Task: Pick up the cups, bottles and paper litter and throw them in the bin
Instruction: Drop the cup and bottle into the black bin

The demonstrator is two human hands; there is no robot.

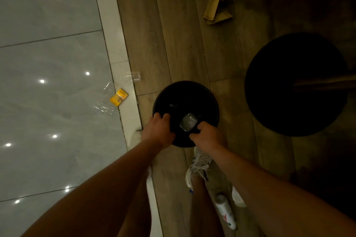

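Two hands on bin (185,98) rim

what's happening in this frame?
A person holds a black bin by its rim, left hand on the near-left edge, right hand on the near-right. A clear cup sits inside by the right hand. Litter remains on the floor: a yellow box, clear wrapping, a clear cup, cardboard and a white bottle.

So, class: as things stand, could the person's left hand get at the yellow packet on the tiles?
Probably not yet: the left hand grips the black bin, though the floor around the yellow packet lies open.
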